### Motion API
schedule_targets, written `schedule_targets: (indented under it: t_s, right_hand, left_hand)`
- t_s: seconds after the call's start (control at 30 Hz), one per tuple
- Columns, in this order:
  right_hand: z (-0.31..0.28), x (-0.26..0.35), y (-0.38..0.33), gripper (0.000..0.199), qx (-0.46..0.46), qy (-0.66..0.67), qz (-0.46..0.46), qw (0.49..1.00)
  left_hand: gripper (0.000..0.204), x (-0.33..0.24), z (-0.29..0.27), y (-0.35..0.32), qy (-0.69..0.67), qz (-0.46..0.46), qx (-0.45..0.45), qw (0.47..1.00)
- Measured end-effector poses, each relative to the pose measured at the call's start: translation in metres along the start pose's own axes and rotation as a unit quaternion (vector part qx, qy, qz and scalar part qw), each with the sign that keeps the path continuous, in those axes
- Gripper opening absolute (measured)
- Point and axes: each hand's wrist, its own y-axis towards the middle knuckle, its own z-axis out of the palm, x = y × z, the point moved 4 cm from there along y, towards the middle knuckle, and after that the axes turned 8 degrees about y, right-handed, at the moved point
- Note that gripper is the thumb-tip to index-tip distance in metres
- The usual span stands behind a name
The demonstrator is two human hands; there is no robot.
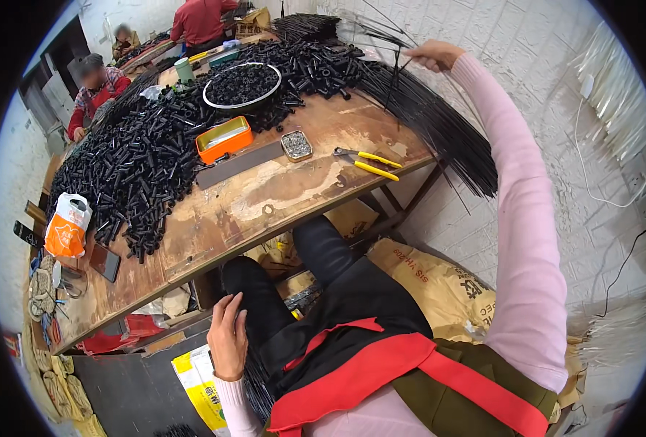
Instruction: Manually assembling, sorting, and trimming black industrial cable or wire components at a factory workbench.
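My right hand (433,54) is stretched far out, pinched shut around a few thin black rods (396,73) that I hold by their upper ends; they hang down from my fingers and splay a little. Just below and behind that grip lies the big bundle of black rods (439,131), fanned across the far corner of the wooden table (264,204) and jutting past its edge toward the white brick wall (541,73). Nearer to me than the grip, on the table top, lie yellow-handled pliers (370,162), and beyond them, further to my left, a small tin of metal bits (296,145) and an orange tray (224,138).

My left hand (228,336) rests low on my left thigh, fingers loosely spread against the black trousers (it holds nothing that I can see). Touching it on the wrist side is a dark bundle of rods (257,386) lying along my lap. Well away from that hand, up on the table, spreads a great heap of short black tubes (133,167), with a round bowl (241,86) of the same tubes behind it.
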Motion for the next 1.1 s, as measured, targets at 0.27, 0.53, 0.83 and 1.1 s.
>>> schedule_targets:
  t_s: [0.27, 0.53, 0.83, 1.1]
  right_hand:
    - [0.014, 0.037, -0.016, 0.027, 0.227, 0.238, -0.067, 0.942]
    - [0.167, 0.121, -0.118, 0.024, 0.340, 0.432, -0.124, 0.826]
    - [0.276, 0.128, -0.213, 0.032, 0.465, 0.370, -0.229, 0.771]
    - [0.118, 0.007, 0.008, 0.026, 0.062, 0.115, -0.254, 0.958]
  left_hand:
    - [0.025, -0.081, -0.014, 0.052, -0.153, 0.149, 0.040, 0.976]
    - [0.028, -0.129, -0.038, 0.127, -0.392, 0.085, 0.061, 0.914]
    - [0.036, -0.132, -0.045, 0.123, -0.595, -0.054, 0.092, 0.797]
    - [0.027, -0.139, -0.077, 0.130, -0.549, -0.081, -0.027, 0.831]
